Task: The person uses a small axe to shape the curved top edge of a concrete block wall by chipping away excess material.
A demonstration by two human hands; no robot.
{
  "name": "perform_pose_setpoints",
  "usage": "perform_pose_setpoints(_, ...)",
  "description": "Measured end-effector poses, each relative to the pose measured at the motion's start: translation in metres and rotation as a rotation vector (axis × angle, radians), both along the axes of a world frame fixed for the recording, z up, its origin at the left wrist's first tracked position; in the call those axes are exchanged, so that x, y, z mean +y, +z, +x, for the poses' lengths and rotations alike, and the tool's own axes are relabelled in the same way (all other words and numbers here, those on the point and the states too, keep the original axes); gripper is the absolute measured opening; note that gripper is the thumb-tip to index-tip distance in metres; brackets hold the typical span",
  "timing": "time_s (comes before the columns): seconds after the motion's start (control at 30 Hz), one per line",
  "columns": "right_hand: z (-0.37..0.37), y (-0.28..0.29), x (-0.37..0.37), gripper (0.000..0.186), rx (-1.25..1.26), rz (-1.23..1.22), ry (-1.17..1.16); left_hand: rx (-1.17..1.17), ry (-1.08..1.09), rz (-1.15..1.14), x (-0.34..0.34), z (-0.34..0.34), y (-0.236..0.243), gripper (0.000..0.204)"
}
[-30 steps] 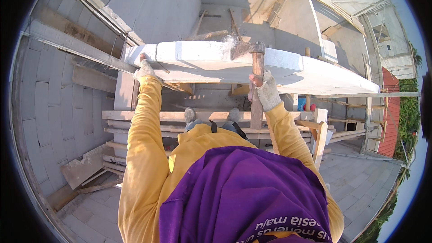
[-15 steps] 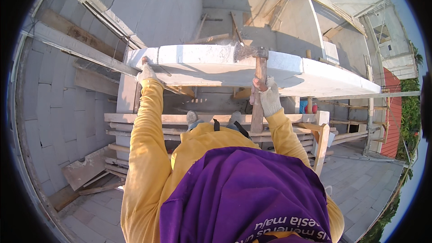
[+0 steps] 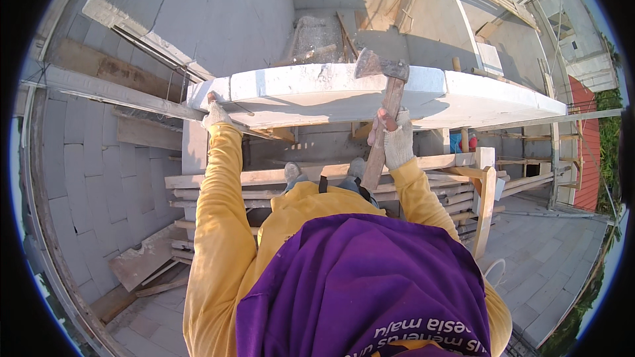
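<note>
My right hand, in a white knit glove, is closed round the wooden handle of a weathered hatchet. The metal head sits at the chipped top edge of a long white block wall; I cannot tell whether it touches. My left hand, also gloved with bare fingertips, grips the left end of that wall, next to a pale metal beam. Both forearms wear yellow sleeves. My feet stand below, among timber rails behind the wall.
Grey block flooring lies at left and lower right, with loose boards. Beyond the wall is a lower room with planks and debris. A timber post stands at right, past it red cladding and greenery.
The hatchet has tilted, its head moving slightly right and up and the handle's lower end leftward. My left hand stays on the wall's end. The view has shifted slightly.
</note>
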State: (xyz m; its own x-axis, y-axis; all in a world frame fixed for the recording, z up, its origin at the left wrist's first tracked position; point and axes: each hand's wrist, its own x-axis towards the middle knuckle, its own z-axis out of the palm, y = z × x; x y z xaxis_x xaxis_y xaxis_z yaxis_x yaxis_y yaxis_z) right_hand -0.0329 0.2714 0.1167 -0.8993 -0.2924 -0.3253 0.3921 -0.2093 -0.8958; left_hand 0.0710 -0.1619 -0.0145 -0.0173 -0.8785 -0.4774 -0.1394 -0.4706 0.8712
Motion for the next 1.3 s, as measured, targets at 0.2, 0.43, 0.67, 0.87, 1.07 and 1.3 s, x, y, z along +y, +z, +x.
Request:
perform_pose_setpoints(0.2,0.017,-0.008,-0.017,0.03,-0.018,0.022,-0.074,-0.053,-0.002,-0.042,0.006,-0.007,0.006,0.099)
perform_pose_setpoints(0.43,0.026,0.007,-0.007,0.028,-0.034,-0.02,-0.014,-0.073,-0.012,-0.096,0.0,0.003,-0.004,0.103)
perform_pose_setpoints(0.67,0.055,-0.026,-0.022,0.032,0.001,0.036,0.092,-0.111,0.016,-0.104,0.0,-0.006,-0.004,0.104)
perform_pose_setpoints(0.87,0.063,-0.034,-0.019,0.033,-0.008,-0.038,-0.072,-0.084,-0.021,-0.101,-0.003,-0.002,-0.005,0.099)
perform_pose_setpoints(1.07,0.085,-0.019,-0.037,0.036,0.075,-0.021,-0.146,-0.145,-0.041,-0.056,-0.006,-0.005,-0.008,0.096)
perform_pose_setpoints(1.3,0.085,-0.023,-0.029,0.033,0.021,-0.063,-0.146,-0.147,-0.01,-0.032,0.004,-0.01,0.004,0.094)
